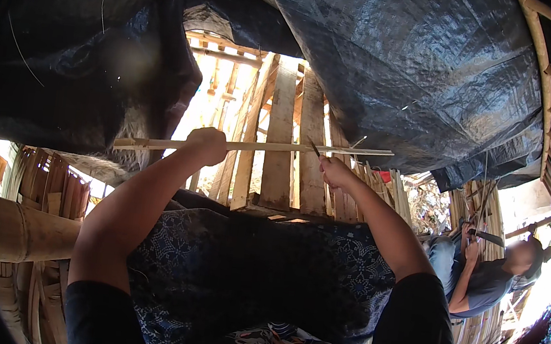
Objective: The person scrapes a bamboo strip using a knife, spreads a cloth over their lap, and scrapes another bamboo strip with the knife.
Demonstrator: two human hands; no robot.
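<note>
A long pale bamboo strip (258, 146) lies nearly level across the middle of the view. My left hand (207, 146) is closed in a fist around it, left of centre, and its end sticks out further left. My right hand (338, 172) grips a small knife (315, 148), whose handle is mostly hidden in the fingers. The dark blade points up and to the left, at the strip's right half. Whether its edge touches the strip, I cannot tell. Dark patterned cloth (178, 249) covers my lap below both hands.
Upright wooden planks (277, 172) stand just beyond the strip. Black tarpaulin (409, 72) hangs overhead and at left (62, 80). A thick bamboo pole (18, 227) juts in from the left. At right, a person (488, 278) sits holding a dark blade (487, 237).
</note>
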